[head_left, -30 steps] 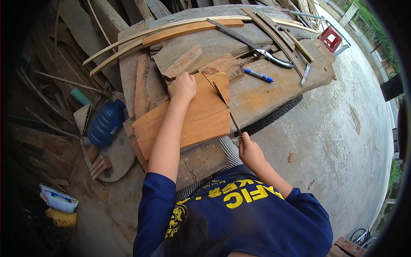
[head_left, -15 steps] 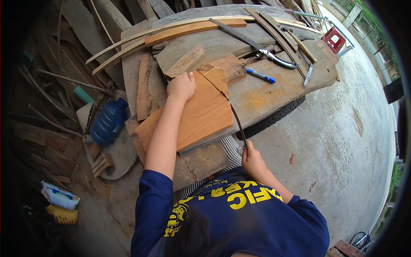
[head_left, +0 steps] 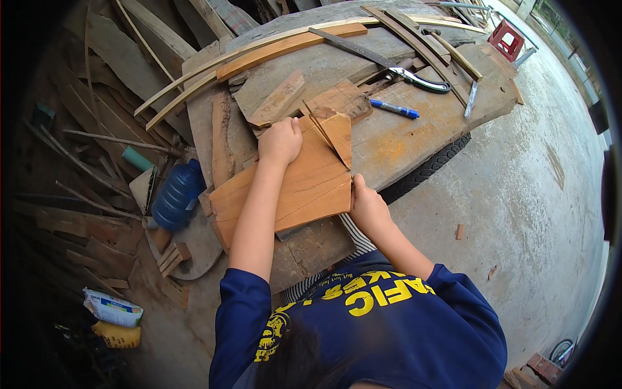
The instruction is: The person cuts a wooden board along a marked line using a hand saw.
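An orange-brown wooden board (head_left: 304,185) lies on the workbench, with thin dark lines across its face. My left hand (head_left: 280,139) is closed over the board's far edge, its fingers curled down out of sight. My right hand (head_left: 368,204) grips a saw close to the board's right edge; its handle is hidden in the fist. The saw's thin, dark blade (head_left: 328,135) is seen nearly edge-on. It runs away from the fist across the board's right part, and its tip sticks out past the far edge.
Beyond the board lie a blue marker (head_left: 394,109), a second handsaw (head_left: 363,48), wood offcuts (head_left: 278,97) and long strips (head_left: 291,45). A blue water bottle (head_left: 175,194) stands at left among scrap wood. A tyre (head_left: 427,170) shows under the bench; a red stool (head_left: 506,39) stands far right.
My right hand has moved forward and slightly left, up to the board's edge, pushing the saw farther across. My left hand still holds the board. The whole view has shifted slightly.
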Tool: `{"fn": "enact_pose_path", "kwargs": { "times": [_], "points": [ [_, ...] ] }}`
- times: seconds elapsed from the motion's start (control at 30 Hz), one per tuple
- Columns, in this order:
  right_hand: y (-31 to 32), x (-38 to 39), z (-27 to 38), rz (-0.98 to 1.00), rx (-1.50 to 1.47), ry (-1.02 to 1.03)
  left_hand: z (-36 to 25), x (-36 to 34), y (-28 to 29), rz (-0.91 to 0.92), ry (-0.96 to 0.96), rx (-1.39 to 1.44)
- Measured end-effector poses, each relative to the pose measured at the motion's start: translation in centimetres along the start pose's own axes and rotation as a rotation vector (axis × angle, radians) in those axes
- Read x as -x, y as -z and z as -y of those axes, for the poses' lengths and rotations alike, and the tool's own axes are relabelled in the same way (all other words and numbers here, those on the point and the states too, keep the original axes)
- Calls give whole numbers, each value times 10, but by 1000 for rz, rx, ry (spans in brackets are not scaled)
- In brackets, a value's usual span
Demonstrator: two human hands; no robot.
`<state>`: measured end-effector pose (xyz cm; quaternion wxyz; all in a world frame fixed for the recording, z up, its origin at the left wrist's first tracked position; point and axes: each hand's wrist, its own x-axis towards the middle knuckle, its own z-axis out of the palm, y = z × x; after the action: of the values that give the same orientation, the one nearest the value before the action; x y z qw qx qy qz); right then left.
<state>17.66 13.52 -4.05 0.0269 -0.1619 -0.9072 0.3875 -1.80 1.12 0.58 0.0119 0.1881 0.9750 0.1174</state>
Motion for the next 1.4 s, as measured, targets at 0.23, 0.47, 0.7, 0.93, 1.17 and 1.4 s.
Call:
{"fn": "enact_pose_path", "kwargs": {
  "times": [0.23,0.47,0.7,0.93,1.17,1.4],
  "points": [
    [18,45,-39,159,31,38,0,1,-1,9,137,-6],
    [30,80,-47,177,-48,-26,0,0,1,-10,118,-4],
    [38,4,-23,146,34,28,8,2,2,-13,176,3],
    [47,50,-42,218,23,56,-2,4,2,-16,174,13],
    [52,77,-44,231,-2,-43,-1,4,3,-18,166,-6],
    [29,15,-34,89,9,75,1,2,2,-19,219,-1]
  ]
}}
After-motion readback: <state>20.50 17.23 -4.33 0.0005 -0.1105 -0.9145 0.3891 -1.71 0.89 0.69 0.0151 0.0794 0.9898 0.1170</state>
